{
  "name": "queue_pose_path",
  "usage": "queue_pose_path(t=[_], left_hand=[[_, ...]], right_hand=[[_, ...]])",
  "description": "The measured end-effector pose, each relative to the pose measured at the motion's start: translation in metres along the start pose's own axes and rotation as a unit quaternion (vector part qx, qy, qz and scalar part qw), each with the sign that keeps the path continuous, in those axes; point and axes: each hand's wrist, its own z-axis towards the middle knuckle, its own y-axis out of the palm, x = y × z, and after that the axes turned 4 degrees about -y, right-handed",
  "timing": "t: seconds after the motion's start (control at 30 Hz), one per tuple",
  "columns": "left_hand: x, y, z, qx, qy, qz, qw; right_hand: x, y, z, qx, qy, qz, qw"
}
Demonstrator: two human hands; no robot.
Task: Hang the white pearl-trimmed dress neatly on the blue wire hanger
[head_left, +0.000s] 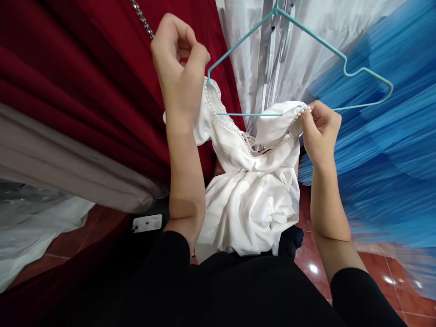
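Note:
A white dress (252, 200) with pearl trim along its neckline hangs in front of me, its skirt bunched over my lap. A light blue hanger (309, 32) is partly inside it. The hanger's left end sits in the left shoulder of the dress, while its right end sticks out bare beyond the right shoulder. My right hand (322, 129) pinches the pearl edge of that right shoulder, below the hanger's arm. Beside the hanger's left end, my left hand (180, 63) is closed with fingers curled; what it grips, if anything, is hidden.
Dark red fabric (112, 81) hangs on the left, with a beige cloth (68, 154) below it. Blue tulle (384, 150) fills the right side. White garments (316, 36) and a metal rack (272, 59) stand behind. A phone (147, 223) lies at lower left.

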Motion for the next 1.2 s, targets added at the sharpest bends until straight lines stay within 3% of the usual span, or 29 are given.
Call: queue_pose_path(t=[0.17, 0.23, 0.3, 0.43, 0.57, 0.63, 0.73, 0.87, 0.97, 1.03, 1.13, 1.2], left_hand=[[-0.022, -0.009, -0.058, -0.128, -0.103, 0.005, 0.986], [-0.035, -0.011, -0.070, -0.202, -0.167, 0.016, 0.965], [-0.048, -0.008, -0.073, -0.234, -0.194, -0.022, 0.953], [-0.070, 0.005, -0.070, -0.175, -0.127, -0.193, 0.957], [-0.075, 0.012, -0.075, -0.136, -0.095, -0.225, 0.960], [-0.072, 0.010, -0.078, -0.131, -0.091, -0.212, 0.964], [-0.066, 0.004, -0.079, -0.120, -0.079, -0.196, 0.970], [-0.058, -0.004, -0.079, -0.110, -0.077, -0.178, 0.975], [-0.054, -0.004, -0.083, -0.119, -0.084, -0.178, 0.973], [-0.052, -0.003, -0.086, -0.123, -0.079, -0.197, 0.970], [-0.052, -0.001, -0.088, -0.124, -0.065, -0.234, 0.962], [-0.052, 0.000, -0.089, -0.119, -0.061, -0.238, 0.962]], right_hand=[[0.001, 0.008, 0.000, 0.033, -0.001, 0.012, 0.999], [0.002, 0.010, 0.000, 0.044, -0.001, 0.008, 0.999], [0.003, 0.011, 0.000, 0.045, 0.002, 0.001, 0.999], [0.001, 0.010, -0.005, 0.021, 0.008, -0.001, 1.000], [-0.003, 0.007, -0.029, 0.026, -0.018, 0.008, 0.999], [0.000, 0.004, -0.046, 0.070, -0.017, 0.006, 0.997], [0.011, -0.011, -0.056, 0.181, 0.017, -0.004, 0.983], [0.028, -0.048, -0.024, 0.266, 0.039, -0.002, 0.963], [0.025, -0.076, 0.012, 0.312, 0.027, -0.003, 0.950], [0.014, -0.087, 0.029, 0.266, 0.012, -0.016, 0.964], [-0.007, -0.089, 0.042, 0.082, 0.001, -0.024, 0.996], [-0.019, -0.081, 0.047, -0.006, 0.001, -0.029, 1.000]])
